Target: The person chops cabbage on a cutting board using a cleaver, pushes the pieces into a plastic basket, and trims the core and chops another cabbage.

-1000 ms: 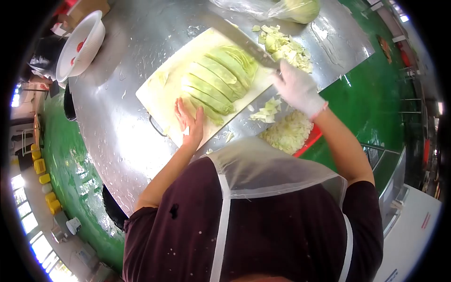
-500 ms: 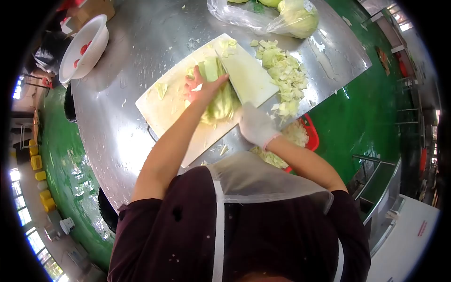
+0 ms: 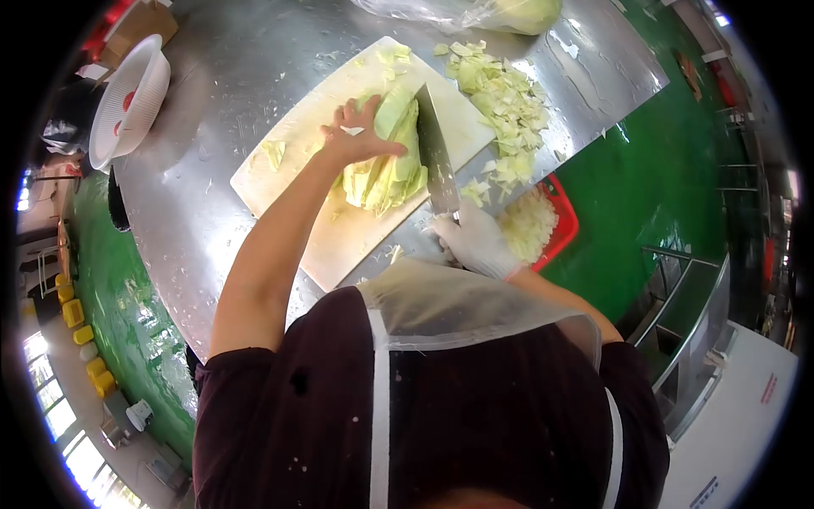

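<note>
A pale green cabbage piece [image 3: 386,174] with layered cut leaves lies on the white cutting board [image 3: 292,170]. My bare left hand [image 3: 356,140] holds it from the left and top, thumb across its upper surface and fingers apart on the far side. A small leaf scrap sticks to the back of that hand. My right hand [image 3: 475,242], in a white glove, is closed round the handle of a broad-bladed kitchen knife [image 3: 437,153]. The blade stands beside the cabbage's right side, its tip pointing away from me. The glove hides most of the handle.
Chopped cabbage [image 3: 509,106] is heaped right of the board on the metal table [image 3: 199,220]. A red basket [image 3: 564,225] with chopped pieces sits at the near right edge. A white colander [image 3: 131,102] stands far left. A plastic bag with cabbage [image 3: 517,15] lies at the back.
The knife has come away from the cabbage's right side, its blade now showing broadly. My right hand has moved slightly right and nearer me. My left hand has shifted slightly on the cabbage.
</note>
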{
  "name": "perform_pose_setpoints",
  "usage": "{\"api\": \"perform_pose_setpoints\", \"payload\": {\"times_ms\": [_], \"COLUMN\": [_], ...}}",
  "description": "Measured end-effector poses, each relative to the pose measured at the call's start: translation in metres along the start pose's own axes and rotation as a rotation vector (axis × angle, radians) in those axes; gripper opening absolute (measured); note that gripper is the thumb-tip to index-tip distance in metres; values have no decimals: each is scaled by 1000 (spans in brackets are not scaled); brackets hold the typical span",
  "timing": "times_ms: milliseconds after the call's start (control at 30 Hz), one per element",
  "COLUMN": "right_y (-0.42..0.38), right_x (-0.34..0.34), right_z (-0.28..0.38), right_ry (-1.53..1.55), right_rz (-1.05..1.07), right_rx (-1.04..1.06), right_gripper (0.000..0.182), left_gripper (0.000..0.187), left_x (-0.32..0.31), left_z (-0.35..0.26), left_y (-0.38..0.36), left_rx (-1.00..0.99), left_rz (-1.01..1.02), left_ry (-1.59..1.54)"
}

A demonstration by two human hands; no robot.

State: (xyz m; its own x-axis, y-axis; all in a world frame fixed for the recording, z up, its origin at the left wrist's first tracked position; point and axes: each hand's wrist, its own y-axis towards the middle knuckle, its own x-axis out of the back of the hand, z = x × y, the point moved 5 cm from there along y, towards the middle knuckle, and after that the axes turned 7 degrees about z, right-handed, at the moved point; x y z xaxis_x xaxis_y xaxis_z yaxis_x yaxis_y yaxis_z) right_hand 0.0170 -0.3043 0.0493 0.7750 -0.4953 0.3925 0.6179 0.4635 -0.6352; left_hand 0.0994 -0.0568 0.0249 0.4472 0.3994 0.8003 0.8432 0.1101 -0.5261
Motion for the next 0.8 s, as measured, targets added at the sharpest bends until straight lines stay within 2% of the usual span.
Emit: {"api": "perform_pose_setpoints", "payload": {"times_ms": [100,200,333,400,533,633,733,800], "right_y": [-8,-10,-2,7,5,9,-17,-22], "right_x": [3,2,-1,-7,-6,-3,27,47], "right_z": [6,21,11,-1,2,-10,-5,-10], "right_ry": [-55,-161,-212,-145,-132,-68,66,-115], "right_rz": [-5,-25,-29,-9,-21,-31,-25,-205], "right_rx": [1,-7,4,16,61,84,43,153], "right_gripper": [50,49,47,45,44,42,41,38], "left_gripper": [136,146,152,153,133,126,120,122], "left_x": [-7,-13,-24,-27,-33,-32,-17,-8], "left_z": [-11,-24,-35,-36,-40,-41,-43,-36], "left_y": [-9,-22,-35,-36,-33,-32,-45,-43], "left_rx": [154,217,257,271,321,301,166,-9], "left_rz": [-13,-39,-115,-127,-136,-155,-111,-81], "left_ry": [-16,-150,-40,-2,19,-2,66,192]}}
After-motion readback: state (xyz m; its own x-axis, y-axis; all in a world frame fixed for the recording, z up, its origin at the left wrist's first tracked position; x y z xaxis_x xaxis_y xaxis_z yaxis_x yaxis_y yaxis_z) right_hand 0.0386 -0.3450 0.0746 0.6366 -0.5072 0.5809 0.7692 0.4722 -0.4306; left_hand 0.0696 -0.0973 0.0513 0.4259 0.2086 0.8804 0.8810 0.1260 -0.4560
